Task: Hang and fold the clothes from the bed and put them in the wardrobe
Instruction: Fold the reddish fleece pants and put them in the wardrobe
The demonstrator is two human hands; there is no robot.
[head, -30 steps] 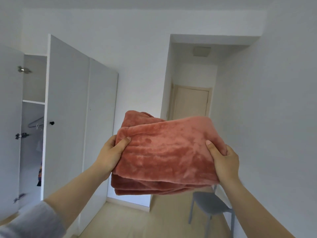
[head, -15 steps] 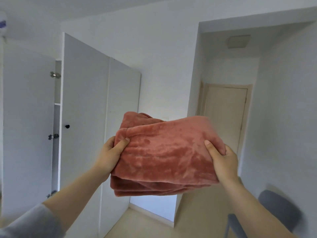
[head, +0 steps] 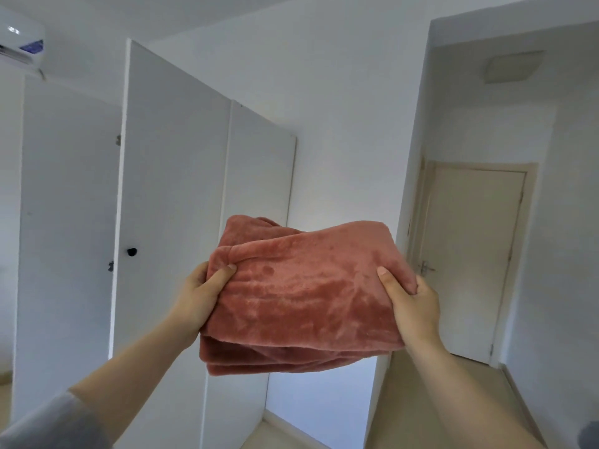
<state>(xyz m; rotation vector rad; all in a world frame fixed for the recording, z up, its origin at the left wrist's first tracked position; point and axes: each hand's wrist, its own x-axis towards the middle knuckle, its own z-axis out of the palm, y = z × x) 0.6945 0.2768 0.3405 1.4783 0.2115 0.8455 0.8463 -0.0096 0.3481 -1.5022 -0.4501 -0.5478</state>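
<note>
Before the wardrobe (head: 175,196), left hand (head: 197,296) and right hand (head: 411,306) grip the folded blanket (head: 304,293), which next needs a shelf.

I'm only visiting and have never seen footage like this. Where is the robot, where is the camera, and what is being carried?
There is no robot here. A person wears one wide-angle camera on the head, so you see their own arms reaching forward. The left hand and right hand each grip one end of a folded pink cloth, thumbs on top, held up in the air. No table is in view. Ahead on the left stand the white wardrobe doors, one with a black knob. On the right is a beige room door.
</note>
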